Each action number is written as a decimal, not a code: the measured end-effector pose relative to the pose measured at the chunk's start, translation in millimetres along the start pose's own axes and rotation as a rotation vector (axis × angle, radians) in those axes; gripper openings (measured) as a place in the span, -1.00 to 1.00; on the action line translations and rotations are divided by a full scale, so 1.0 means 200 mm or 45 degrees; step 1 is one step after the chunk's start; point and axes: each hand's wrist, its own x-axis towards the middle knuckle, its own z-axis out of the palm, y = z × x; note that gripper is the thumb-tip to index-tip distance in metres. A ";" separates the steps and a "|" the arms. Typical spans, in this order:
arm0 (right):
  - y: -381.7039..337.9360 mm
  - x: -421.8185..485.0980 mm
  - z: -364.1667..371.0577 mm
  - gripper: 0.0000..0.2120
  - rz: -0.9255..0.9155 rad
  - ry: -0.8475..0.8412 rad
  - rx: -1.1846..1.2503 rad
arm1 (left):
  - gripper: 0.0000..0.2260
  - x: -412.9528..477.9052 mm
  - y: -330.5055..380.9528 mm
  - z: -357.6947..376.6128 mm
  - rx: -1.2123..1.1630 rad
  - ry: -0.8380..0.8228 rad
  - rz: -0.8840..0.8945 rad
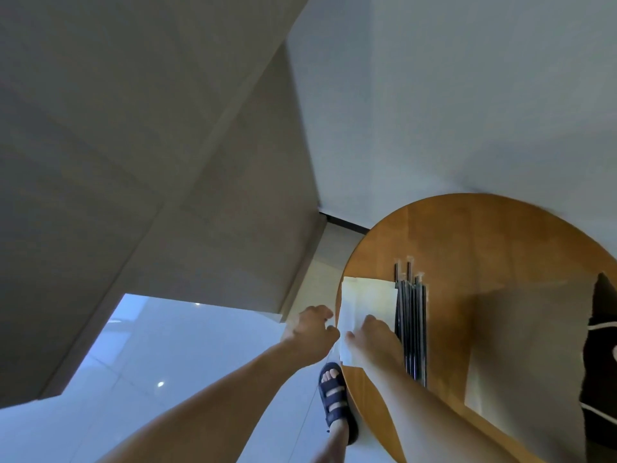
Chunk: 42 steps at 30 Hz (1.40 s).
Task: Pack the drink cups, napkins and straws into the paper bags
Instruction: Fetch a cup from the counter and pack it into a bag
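Observation:
A white stack of napkins (364,295) lies at the left edge of the round wooden table (484,235). Several black straws (412,315) in clear wrappers lie just right of the stack. My right hand (372,335) is on the near end of the napkins, fingers curled down and thumb at the stack's left edge. My left hand (310,329) is just off the table's rim, its curled fingers pinching the napkin edge next to my right thumb. A tan paper bag (521,345) stands on the table to the right. No cup is in view.
A dark bag with white cord handles (601,332) sits at the far right edge. My sandalled foot (334,396) stands on the glossy floor below the table rim. A grey wall and a beige panel fill the left and top.

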 end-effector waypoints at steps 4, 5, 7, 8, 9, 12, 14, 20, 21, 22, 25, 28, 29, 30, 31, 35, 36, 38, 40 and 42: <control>0.01 0.00 -0.01 -0.76 -0.010 0.029 -0.016 | -0.64 0.00 0.01 0.02 0.005 0.006 0.008; 0.02 -0.02 -0.02 -0.78 -0.011 0.036 -0.015 | -0.65 0.00 0.02 0.02 -0.005 0.005 0.007; 0.03 -0.05 -0.06 -0.81 -0.011 0.054 0.015 | -0.69 0.00 0.04 0.02 -0.056 -0.001 -0.005; 0.04 -0.07 -0.09 -0.83 -0.022 0.066 0.043 | -0.74 0.01 0.06 0.02 -0.096 -0.007 -0.013; 0.05 -0.10 -0.12 -0.85 -0.045 0.082 0.073 | -0.81 0.01 0.08 0.03 -0.154 -0.010 -0.026; 0.07 -0.20 -0.20 -0.89 -0.159 0.158 0.132 | -0.82 0.01 0.16 0.05 -0.392 -0.056 -0.110; 0.08 -0.27 -0.24 -0.89 -0.254 0.203 0.129 | -0.71 0.01 0.22 0.07 -0.503 -0.114 -0.139; 0.16 -0.35 -0.27 -0.88 -0.466 0.283 0.239 | -0.80 0.03 0.30 0.13 -0.463 -0.023 -0.108; 0.19 -0.34 -0.27 -0.85 -0.462 0.299 0.294 | -0.79 0.03 0.30 0.13 -0.486 0.002 -0.116; 0.22 -0.32 -0.26 -0.84 -0.431 0.328 0.369 | -0.80 0.03 0.30 0.13 -0.511 0.017 -0.123; 0.32 -0.21 -0.26 -0.92 -0.215 0.444 0.529 | -0.81 0.03 0.29 0.11 -0.576 0.031 -0.126; 0.42 -0.10 -0.25 -0.78 0.025 0.382 0.456 | -0.80 0.02 0.26 0.10 -0.636 0.036 -0.113; 0.44 -0.07 -0.24 -0.74 0.087 0.338 0.416 | -0.80 0.02 0.26 0.10 -0.660 0.027 -0.119; 0.45 -0.05 -0.23 -0.73 0.127 0.302 0.385 | -0.80 0.02 0.26 0.10 -0.673 0.023 -0.126; 0.47 -0.03 -0.21 -0.75 0.149 0.276 0.376 | -0.80 0.03 0.26 0.10 -0.677 0.019 -0.132; 0.50 0.00 -0.18 -0.84 0.206 0.242 0.451 | -0.85 0.02 0.27 0.12 -0.735 0.011 -0.135; 0.51 0.00 -0.18 -0.84 0.217 0.252 0.474 | -0.85 0.02 0.27 0.13 -0.739 0.010 -0.137; 0.51 -0.01 -0.20 -0.86 0.234 0.274 0.511 | -0.86 0.02 0.28 0.13 -0.736 0.020 -0.126; 0.52 -0.02 -0.21 -0.90 0.218 0.298 0.540 | -0.85 0.01 0.29 0.13 -0.719 0.023 -0.120; 0.51 -0.05 -0.24 -0.93 0.187 0.342 0.618 | -0.85 0.00 0.31 0.12 -0.722 0.019 -0.127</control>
